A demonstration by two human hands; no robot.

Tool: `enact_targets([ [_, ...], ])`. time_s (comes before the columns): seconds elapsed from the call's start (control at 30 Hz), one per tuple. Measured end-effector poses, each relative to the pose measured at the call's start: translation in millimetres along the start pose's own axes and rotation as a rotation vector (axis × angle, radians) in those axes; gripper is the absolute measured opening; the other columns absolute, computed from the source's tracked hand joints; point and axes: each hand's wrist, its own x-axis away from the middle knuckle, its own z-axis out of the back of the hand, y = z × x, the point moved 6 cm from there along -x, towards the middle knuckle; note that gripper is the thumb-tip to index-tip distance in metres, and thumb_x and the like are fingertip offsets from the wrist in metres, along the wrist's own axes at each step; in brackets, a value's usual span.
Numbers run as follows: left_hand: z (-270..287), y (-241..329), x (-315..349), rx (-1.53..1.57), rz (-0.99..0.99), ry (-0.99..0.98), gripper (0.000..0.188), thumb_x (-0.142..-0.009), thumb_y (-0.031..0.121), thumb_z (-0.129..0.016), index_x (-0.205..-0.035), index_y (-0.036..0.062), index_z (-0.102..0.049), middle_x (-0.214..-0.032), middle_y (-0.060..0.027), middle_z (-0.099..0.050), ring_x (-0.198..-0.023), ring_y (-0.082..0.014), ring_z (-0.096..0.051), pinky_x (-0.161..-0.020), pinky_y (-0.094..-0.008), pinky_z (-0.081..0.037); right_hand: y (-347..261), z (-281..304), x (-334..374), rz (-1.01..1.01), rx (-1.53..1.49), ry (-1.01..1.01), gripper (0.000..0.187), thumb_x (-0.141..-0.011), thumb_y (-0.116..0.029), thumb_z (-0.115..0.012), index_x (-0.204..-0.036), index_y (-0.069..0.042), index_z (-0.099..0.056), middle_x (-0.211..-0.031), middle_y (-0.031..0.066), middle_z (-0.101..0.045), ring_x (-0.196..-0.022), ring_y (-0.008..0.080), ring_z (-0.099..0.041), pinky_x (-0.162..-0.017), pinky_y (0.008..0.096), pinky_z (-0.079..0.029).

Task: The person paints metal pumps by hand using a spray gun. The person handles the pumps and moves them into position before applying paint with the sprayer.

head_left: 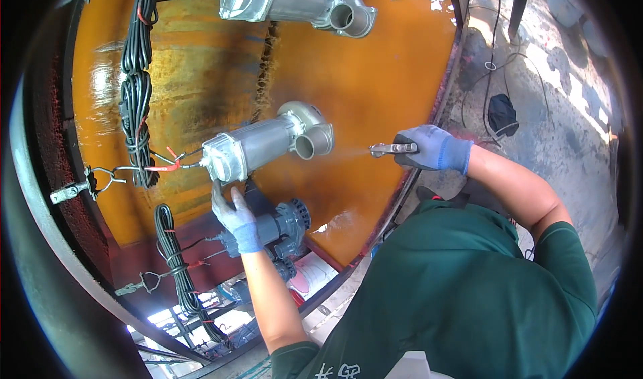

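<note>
In the middle hangs a silver submersible pump, its round outlet facing my right side. My left hand, in a grey-blue work glove, has its fingers spread at the pump's lower left end, near or touching the casing. Gloved alike, my right hand is wrapped round a metal spray gun. The gun's nozzle points left at the pump outlet, and a faint mist shows between them. A coiled black cable with red ties hangs beside the pump's left end.
A second silver pump hangs at the far side, and a dark grey-blue pump sits below my left hand. Behind them stands an orange-yellow coated panel. A curved metal rail runs along the left. A black hose lies on the concrete floor.
</note>
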Motion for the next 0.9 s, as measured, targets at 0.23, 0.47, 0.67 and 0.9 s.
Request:
enact_targets([
  [0.23,-19.8,-17.1,-41.9,0.224,0.085,-0.058,0.054,-0.106,0.028,-0.061,-0.147,-0.0077,-0.056,-0.142,-0.0268,-0.063,-0.129,-0.0367,-0.063,-0.111,-0.0459,-0.048,-9.5,19.1,6.7,-0.046,-0.269,0.153,0.028,-0.096,-0.032,-0.072,-0.107,-0.007,-0.065,-0.097,0.0204,-0.073,-0.094,0.0396,-0.072,-0.080,0.0502,-0.055],
  [0.47,-40.4,-46.1,-60.0,0.289,0.145,-0.059,0.047,-0.111,0.027,-0.056,-0.145,-0.0056,-0.058,-0.136,-0.0195,-0.066,-0.122,-0.0270,-0.063,-0.107,-0.0388,-0.050,-10.0,21.7,15.4,0.015,-0.052,0.225,0.030,-0.096,-0.032,-0.073,-0.111,-0.007,-0.066,-0.099,0.0207,-0.073,-0.096,0.0405,-0.071,-0.082,0.0500,-0.055],
  [0.67,-61.5,-52.8,-80.1,0.414,0.297,-0.086,0.050,-0.112,0.031,-0.057,-0.144,-0.0082,-0.058,-0.137,-0.0210,-0.068,-0.121,-0.0264,-0.066,-0.105,-0.0389,-0.053,3.2,17.6,27.8,0.007,-0.131,0.232,0.029,-0.094,-0.030,-0.075,-0.109,-0.007,-0.065,-0.093,0.0207,-0.072,-0.093,0.0415,-0.071,-0.081,0.0501,-0.055],
  [0.9,-69.6,-89.6,-113.5,0.369,0.424,-0.057,0.062,-0.110,0.050,-0.053,-0.136,-0.0047,-0.069,-0.136,-0.0309,-0.067,-0.119,-0.0377,-0.068,-0.104,-0.0448,-0.054,-7.1,8.8,30.0,-0.049,-0.259,0.267,0.025,-0.094,-0.028,-0.075,-0.102,-0.006,-0.065,-0.085,0.0182,-0.071,-0.085,0.0398,-0.071,-0.074,0.0474,-0.055],
])
